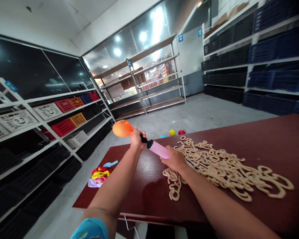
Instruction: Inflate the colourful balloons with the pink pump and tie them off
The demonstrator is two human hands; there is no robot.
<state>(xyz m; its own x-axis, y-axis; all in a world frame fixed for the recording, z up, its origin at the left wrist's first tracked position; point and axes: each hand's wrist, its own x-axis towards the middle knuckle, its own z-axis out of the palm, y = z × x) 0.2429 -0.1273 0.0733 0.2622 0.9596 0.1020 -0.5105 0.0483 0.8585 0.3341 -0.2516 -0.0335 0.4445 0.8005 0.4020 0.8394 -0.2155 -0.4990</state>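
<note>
An orange balloon (123, 128), partly inflated, sits on the black nozzle end of a pink hand pump (158, 149). My left hand (137, 138) is closed around the balloon's neck and the pump's black end. Wrapped round the pink barrel at its other end is my right hand (174, 159). The pump slants above the dark red table (149, 196). Deflated balloons (99, 175) in red, yellow, lilac and blue lie in a pile at the table's left side. To the right spreads a tangle of beige, rope-like loops (219, 166).
On the floor beyond the table lie a yellow balloon (172, 132), a red balloon (181, 132) and a blue one, partly hidden by the table edge. Shelves with coloured crates (64, 105) stand left; dark crates (276, 79) fill the right rack. A white cable (129, 227) hangs below the front edge.
</note>
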